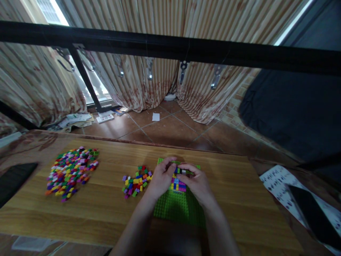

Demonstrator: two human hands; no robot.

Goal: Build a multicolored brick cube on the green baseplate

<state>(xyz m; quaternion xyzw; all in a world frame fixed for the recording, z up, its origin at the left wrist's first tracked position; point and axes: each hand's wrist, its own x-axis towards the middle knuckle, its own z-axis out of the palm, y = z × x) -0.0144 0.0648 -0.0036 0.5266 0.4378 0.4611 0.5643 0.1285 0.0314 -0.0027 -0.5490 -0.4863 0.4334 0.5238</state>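
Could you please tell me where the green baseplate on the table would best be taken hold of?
Probably at its near edge, coming from the person's side: the green baseplate lies flat on the table, its near half bare, whereas the stacked bricks, the left hand and the right hand crowd its far half.

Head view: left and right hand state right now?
Left hand: closed, pinching the left end of the brick row over the green baseplate.
Right hand: closed, pinching the same brick row's right end.
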